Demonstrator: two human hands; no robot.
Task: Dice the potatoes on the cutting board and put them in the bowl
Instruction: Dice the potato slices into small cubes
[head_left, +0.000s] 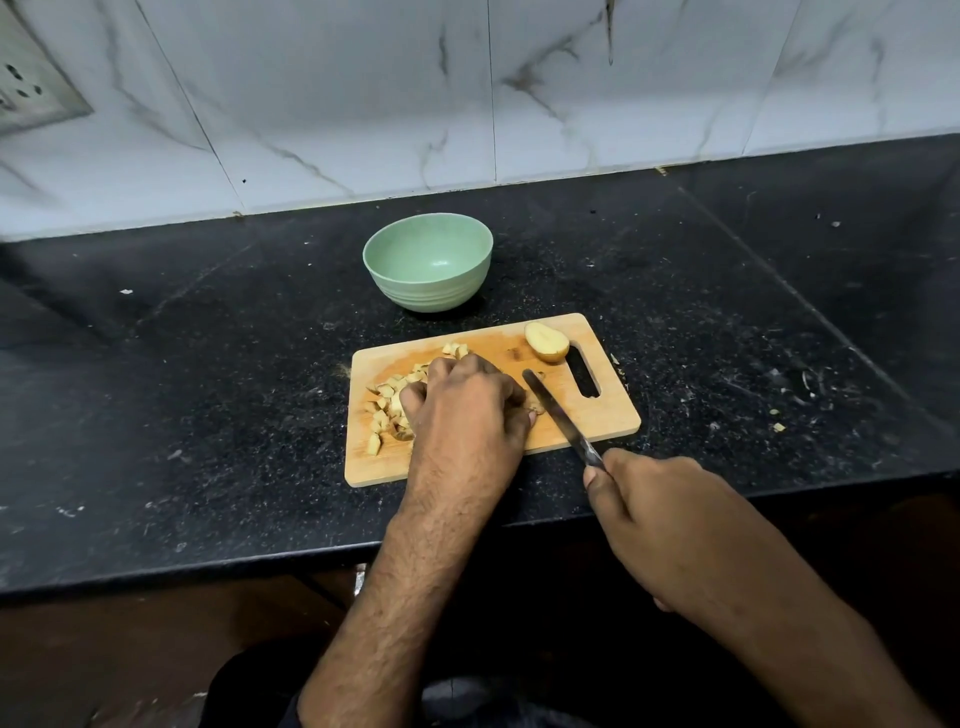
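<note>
Dicing partly done, bowl (427, 262) empty
Diced potato (387, 402) heaped on cutting board (608, 415) under curled left hand (465, 408); half potato (546, 341) uncut; right hand (654, 514) clamped on knife (558, 413)

cutting board (597, 410): matt wood | bowl (428, 291): smooth green plastic | counter (208, 364): speckled stone

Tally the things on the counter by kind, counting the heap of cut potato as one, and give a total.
Bowl: 1, the green bowl, with nothing in it.
Cutting board: 1, the wooden board.
Knife: 1, the knife, gripped by the right hand.
Uncut potato half: 1, the potato half.
Heap of diced potato: 1, the diced pieces, under the left hand.
Total: 5.
</note>
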